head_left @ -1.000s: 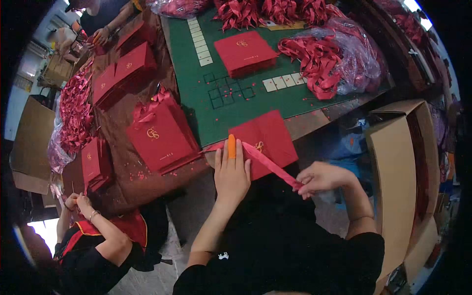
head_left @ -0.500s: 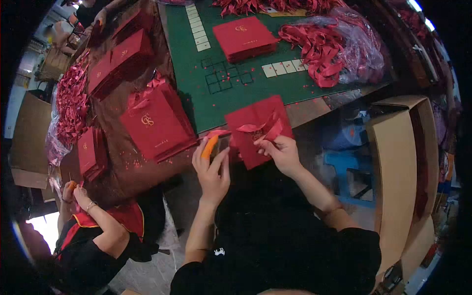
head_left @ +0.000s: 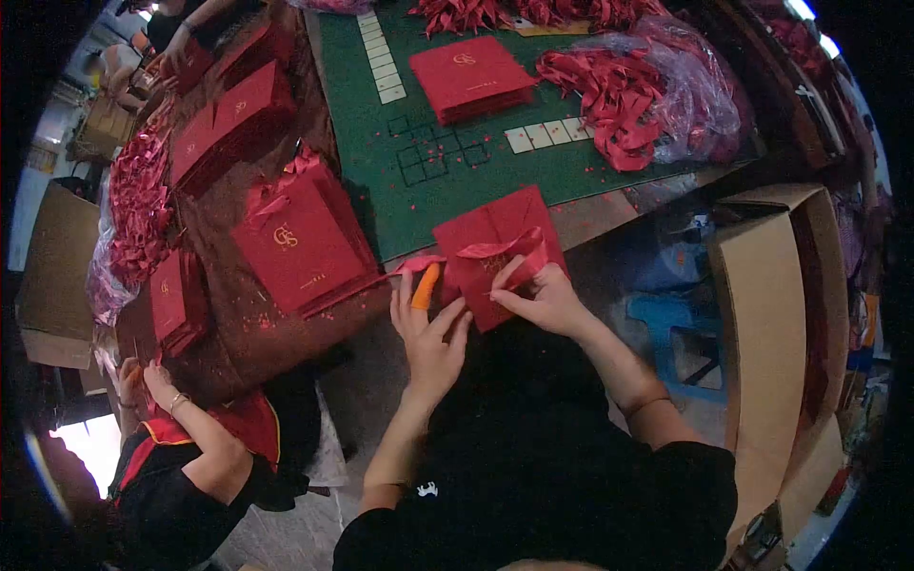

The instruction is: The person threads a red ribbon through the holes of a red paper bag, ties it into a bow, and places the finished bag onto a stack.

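A flat red paper bag [head_left: 495, 228] with a gold logo lies at the near edge of the green mat [head_left: 419, 171]. A red ribbon [head_left: 500, 249] loops across its lower part. My right hand [head_left: 543, 297] pinches the ribbon at the bag's lower edge. My left hand [head_left: 430, 335], with an orange cot on one finger, touches the bag's left corner and the ribbon's other end [head_left: 419, 263].
A stack of red bags [head_left: 471, 76] and a plastic sack of red ribbons [head_left: 647, 95] lie farther back on the mat. More red bags [head_left: 295, 243] cover the brown table at left. A co-worker's hands [head_left: 148, 376] work at lower left. An open cardboard box [head_left: 771, 324] stands at right.
The ribbon was stretched out straight toward my body one second ago. My right hand has brought it up onto the bag, where it now forms a loop. My left hand slid down a little.
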`<move>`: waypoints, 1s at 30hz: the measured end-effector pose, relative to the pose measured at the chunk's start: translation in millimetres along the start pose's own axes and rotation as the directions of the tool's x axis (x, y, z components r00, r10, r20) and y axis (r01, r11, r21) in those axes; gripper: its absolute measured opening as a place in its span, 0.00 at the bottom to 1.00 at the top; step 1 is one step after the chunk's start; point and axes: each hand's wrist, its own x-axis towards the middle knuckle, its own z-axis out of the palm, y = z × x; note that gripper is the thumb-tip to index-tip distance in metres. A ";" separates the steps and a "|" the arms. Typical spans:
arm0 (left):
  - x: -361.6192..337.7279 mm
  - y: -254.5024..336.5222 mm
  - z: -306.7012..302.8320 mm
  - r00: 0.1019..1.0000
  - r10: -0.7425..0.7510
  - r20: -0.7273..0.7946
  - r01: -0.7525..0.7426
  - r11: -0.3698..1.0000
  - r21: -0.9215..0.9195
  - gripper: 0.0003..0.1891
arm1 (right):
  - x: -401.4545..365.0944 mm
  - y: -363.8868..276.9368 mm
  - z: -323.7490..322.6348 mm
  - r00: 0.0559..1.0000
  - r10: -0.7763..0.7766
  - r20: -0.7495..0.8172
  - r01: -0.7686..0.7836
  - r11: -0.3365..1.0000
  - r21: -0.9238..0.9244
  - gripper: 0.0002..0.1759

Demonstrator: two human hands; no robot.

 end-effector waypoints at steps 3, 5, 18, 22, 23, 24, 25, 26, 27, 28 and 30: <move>1.6 2.0 -4.3 0.987 -0.088 0.136 0.106 0.986 -0.126 0.07 | 0.9 -1.6 -4.6 0.996 -0.070 0.056 0.076 0.990 -0.117 0.10; 3.2 4.4 -3.9 0.984 -0.117 0.132 0.135 0.981 -0.137 0.07 | 2.2 -8.7 -8.1 0.990 -0.050 0.135 0.059 0.996 -0.063 0.09; 3.2 14.1 -3.4 0.991 -0.104 0.079 0.114 0.985 -0.131 0.08 | 0.8 1.9 -0.6 0.989 -0.119 0.087 0.127 0.989 -0.082 0.08; 0.7 11.3 -0.5 0.992 -0.103 0.074 0.115 0.978 -0.174 0.07 | -0.1 -1.7 0.2 0.986 -0.139 0.096 0.152 0.979 -0.137 0.06; 1.0 12.4 -0.7 0.992 -0.098 0.073 0.110 0.977 -0.180 0.07 | -0.5 -2.6 0.1 0.983 -0.149 0.108 0.163 0.978 -0.129 0.06; 1.2 13.4 -0.5 0.993 -0.092 0.072 0.104 0.977 -0.187 0.07 | 0.2 -1.9 0.5 0.983 -0.150 0.107 0.163 0.978 -0.130 0.06; 1.8 14.6 -0.7 0.993 -0.090 0.072 0.102 0.977 -0.188 0.07 | 2.1 -1.3 1.2 0.977 -0.158 0.141 0.176 0.976 -0.126 0.06; 2.4 16.6 -1.5 0.997 -0.047 0.066 0.055 0.989 -0.138 0.06 | 2.8 -1.6 1.4 0.971 -0.164 0.176 0.186 0.975 -0.121 0.06; 3.9 18.0 -2.4 0.998 -0.003 0.060 0.008 0.996 -0.087 0.06 | 3.6 -2.8 0.9 0.971 -0.164 0.177 0.186 0.975 -0.120 0.06; 5.8 18.2 -2.7 0.998 -0.002 0.057 0.007 0.996 -0.085 0.06 | 5.2 -4.2 0.5 0.974 -0.127 0.187 0.146 0.985 -0.094 0.06; 9.5 18.6 -3.2 0.998 0.029 0.056 -0.028 0.999 -0.017 0.07 | 6.6 -5.5 1.0 0.975 -0.093 0.201 0.109 0.992 -0.067 0.06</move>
